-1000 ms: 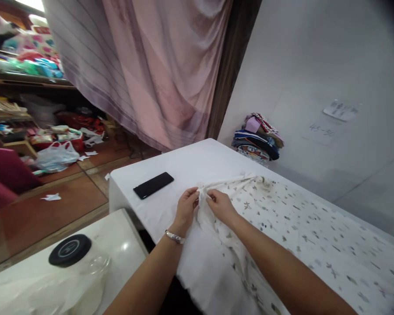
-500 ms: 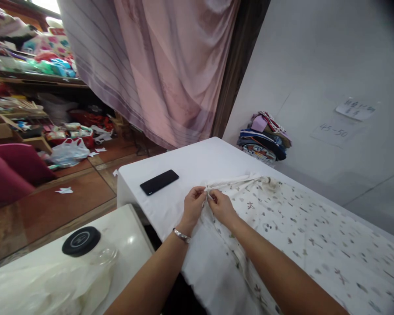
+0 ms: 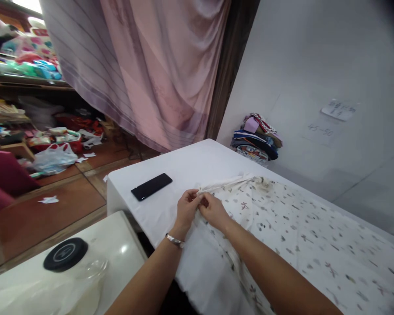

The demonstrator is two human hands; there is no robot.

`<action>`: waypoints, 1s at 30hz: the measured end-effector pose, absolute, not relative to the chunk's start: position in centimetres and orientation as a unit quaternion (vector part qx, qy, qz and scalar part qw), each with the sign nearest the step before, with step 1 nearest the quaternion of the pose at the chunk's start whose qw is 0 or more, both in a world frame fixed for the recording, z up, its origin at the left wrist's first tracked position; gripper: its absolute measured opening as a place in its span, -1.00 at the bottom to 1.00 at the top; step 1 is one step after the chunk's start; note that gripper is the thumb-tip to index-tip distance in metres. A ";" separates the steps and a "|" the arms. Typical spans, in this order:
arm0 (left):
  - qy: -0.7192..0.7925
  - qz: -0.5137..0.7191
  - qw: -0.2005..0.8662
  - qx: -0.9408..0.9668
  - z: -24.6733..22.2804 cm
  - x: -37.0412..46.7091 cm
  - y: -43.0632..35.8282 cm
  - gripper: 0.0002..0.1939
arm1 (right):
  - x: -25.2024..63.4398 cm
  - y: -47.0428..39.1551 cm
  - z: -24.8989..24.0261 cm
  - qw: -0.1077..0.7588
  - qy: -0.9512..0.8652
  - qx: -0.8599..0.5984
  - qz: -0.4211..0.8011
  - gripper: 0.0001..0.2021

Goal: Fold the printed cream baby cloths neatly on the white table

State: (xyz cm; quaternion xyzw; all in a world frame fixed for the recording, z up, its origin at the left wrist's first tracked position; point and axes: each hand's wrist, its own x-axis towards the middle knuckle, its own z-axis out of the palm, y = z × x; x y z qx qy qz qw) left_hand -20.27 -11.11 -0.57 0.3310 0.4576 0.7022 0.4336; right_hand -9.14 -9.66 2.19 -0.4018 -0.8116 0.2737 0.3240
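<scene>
A white fabric printed with small leaves and sprigs (image 3: 282,223) is spread over the right side of the table, its near edge hanging down. At its left corner my left hand (image 3: 185,210) pinches the cloth between thumb and fingers; a silver bracelet circles that wrist. My right hand (image 3: 213,211) is closed on the same corner, its fingertips meeting those of the left. The exact fold between the fingertips is hidden. Farther back, part of the fabric is bunched into a small knot-like gather (image 3: 263,183).
A black phone (image 3: 151,186) lies on the white table (image 3: 190,157). Beside it, a lower white surface (image 3: 118,236) holds a black round lid (image 3: 65,254) and pale plastic. Folded clothes (image 3: 256,139) are stacked by the wall. A pink curtain (image 3: 164,74) hangs behind.
The view has turned slightly right, so everything sits further left. My hands have drawn closer together, fingertips now touching at the fabric corner.
</scene>
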 end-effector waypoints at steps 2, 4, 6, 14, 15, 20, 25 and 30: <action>0.471 0.703 0.418 0.330 -0.8 -20.5 -11.0 -0.70 | -8.9 -9.8 2.0 0.322 -0.814 -0.383 0.296 -0.76; 0.483 0.703 0.382 0.355 -0.9 -20.5 -11.0 -0.73 | -8.1 -9.6 1.8 0.323 -0.819 -0.363 0.305 -0.74; 0.485 0.691 0.332 0.420 -0.9 -20.4 -11.2 -0.77 | -6.5 -8.9 1.8 0.332 -0.817 -0.365 0.299 -0.76; 0.364 0.459 0.240 0.774 0.3 -17.2 -14.4 -0.83 | 5.5 -1.9 3.1 0.339 -0.563 -0.669 0.348 -0.87; 0.339 0.417 0.248 0.806 0.3 -16.7 -14.7 -0.80 | 6.9 -1.2 3.1 0.340 -0.545 -0.686 0.342 -0.87; 0.285 0.272 0.291 0.872 0.2 -15.8 -15.4 -0.77 | 11.6 2.3 3.1 0.340 -0.508 -0.732 0.302 -0.90; 0.291 0.246 0.335 0.861 0.1 -16.0 -15.0 -0.74 | 12.4 6.7 2.7 0.304 -0.513 -0.754 0.277 -0.92; 0.294 0.221 0.360 0.857 0.2 -16.1 -15.0 -0.70 | 11.5 10.5 1.7 0.233 -0.530 -0.778 0.246 -0.84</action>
